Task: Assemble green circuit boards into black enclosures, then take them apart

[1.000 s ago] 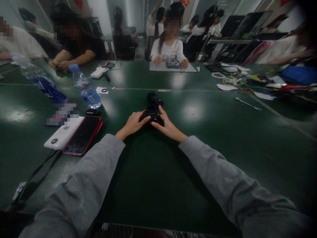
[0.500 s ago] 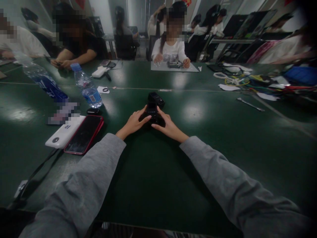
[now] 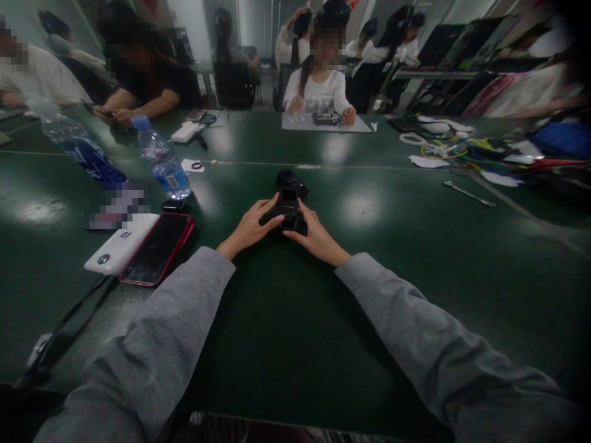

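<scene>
Between my hands is a small black device (image 3: 289, 209) with a dark rectangular face at its upper end, perhaps a small screen; its exact kind is unclear. My left hand (image 3: 250, 228) is closed on its left side, the thumb reaching over the lower front. From the right, my right hand (image 3: 319, 236) grips the opposite side, its thumb near the lower edge. Another black boxy object (image 3: 299, 183) rests on the green table (image 3: 295, 320) just behind the device, partly hidden by it. Some fingers of both hands are out of sight behind the device.
To the left lie a red-cased phone (image 3: 157, 249), a white power bank (image 3: 120, 245) and a small black case (image 3: 176, 206). Two plastic bottles, one a clear water bottle (image 3: 167, 166), stand beyond. A wrench (image 3: 468, 194) and tangled cables (image 3: 438, 146) lie right. People sit across the table.
The black device has turned or tilted slightly between my hands, so more of its front and the dark rectangle shows. Both hands stay in nearly the same place.
</scene>
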Demonstrator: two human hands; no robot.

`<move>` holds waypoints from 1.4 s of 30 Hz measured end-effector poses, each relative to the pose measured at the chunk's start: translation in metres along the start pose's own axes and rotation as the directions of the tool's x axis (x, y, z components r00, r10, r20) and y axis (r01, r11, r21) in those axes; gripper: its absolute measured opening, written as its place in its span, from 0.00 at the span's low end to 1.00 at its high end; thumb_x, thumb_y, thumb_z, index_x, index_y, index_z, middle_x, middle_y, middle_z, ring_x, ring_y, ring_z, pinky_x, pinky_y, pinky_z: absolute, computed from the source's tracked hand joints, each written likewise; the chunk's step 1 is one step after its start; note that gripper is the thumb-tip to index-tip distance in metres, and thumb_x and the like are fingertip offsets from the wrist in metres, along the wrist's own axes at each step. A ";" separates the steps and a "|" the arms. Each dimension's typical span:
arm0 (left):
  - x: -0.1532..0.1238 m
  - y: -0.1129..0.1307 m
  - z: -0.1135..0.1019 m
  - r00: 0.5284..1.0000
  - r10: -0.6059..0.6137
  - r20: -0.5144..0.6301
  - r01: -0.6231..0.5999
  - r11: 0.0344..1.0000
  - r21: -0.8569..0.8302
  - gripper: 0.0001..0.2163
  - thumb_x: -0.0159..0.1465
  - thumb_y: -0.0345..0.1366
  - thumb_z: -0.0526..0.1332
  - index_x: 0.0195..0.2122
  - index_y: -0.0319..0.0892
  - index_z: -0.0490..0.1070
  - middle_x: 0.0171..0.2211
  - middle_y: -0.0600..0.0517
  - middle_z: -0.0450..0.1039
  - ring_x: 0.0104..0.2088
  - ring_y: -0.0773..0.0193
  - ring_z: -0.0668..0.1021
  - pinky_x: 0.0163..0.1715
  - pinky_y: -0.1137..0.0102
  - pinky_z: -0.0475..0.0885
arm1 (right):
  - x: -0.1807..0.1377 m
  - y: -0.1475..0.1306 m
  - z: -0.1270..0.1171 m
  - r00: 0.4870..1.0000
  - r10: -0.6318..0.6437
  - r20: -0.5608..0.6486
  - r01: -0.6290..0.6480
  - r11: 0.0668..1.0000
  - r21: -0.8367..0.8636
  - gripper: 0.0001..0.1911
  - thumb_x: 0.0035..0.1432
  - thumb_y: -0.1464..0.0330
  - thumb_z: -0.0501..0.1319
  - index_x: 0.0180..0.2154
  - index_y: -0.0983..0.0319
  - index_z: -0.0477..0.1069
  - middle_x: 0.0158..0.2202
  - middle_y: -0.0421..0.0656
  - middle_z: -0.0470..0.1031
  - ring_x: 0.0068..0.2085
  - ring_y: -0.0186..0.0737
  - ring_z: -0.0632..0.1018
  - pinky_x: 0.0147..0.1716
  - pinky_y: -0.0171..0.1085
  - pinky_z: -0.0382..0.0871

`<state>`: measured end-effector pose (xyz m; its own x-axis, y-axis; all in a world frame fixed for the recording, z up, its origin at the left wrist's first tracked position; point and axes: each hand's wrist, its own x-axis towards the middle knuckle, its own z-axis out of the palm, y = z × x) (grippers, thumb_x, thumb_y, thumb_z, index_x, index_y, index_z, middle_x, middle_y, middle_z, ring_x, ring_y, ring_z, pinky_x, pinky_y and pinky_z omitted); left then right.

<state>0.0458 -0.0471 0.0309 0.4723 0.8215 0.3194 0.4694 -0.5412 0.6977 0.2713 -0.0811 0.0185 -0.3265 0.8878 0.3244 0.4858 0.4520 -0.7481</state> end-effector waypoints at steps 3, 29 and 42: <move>-0.001 0.002 -0.001 1.000 -0.001 -0.017 0.000 0.999 -0.039 0.31 0.69 0.57 0.53 0.71 0.54 0.52 0.61 0.46 0.65 0.58 0.55 0.71 0.57 0.59 0.68 | -0.001 -0.003 -0.003 1.000 -0.005 -0.020 0.005 1.000 -0.010 0.51 0.59 0.43 0.63 0.72 0.54 0.43 0.68 0.51 0.55 0.68 0.56 0.57 0.68 0.61 0.49; 0.009 -0.003 0.007 0.972 -0.144 -0.188 0.001 0.796 -0.605 0.33 0.62 0.49 0.67 0.66 0.47 0.63 0.51 0.47 0.78 0.50 0.57 0.79 0.54 0.60 0.73 | 0.000 -0.007 -0.003 0.991 -0.134 -0.012 0.132 0.984 -0.117 0.47 0.65 0.41 0.54 0.73 0.53 0.38 0.72 0.44 0.49 0.67 0.55 0.58 0.66 0.59 0.54; 0.012 -0.024 -0.019 0.911 -0.358 -0.203 0.122 0.707 -0.696 0.29 0.62 0.47 0.66 0.64 0.48 0.68 0.48 0.48 0.80 0.44 0.58 0.81 0.46 0.62 0.76 | -0.001 -0.008 -0.004 0.986 -0.153 0.067 0.158 0.985 -0.066 0.43 0.68 0.47 0.56 0.73 0.55 0.40 0.72 0.47 0.47 0.70 0.50 0.55 0.69 0.57 0.50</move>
<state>0.0263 -0.0213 0.0301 0.1107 0.9789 0.1719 -0.1299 -0.1572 0.9790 0.2712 -0.0856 0.0264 -0.4505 0.8003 0.3958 0.4806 0.5910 -0.6479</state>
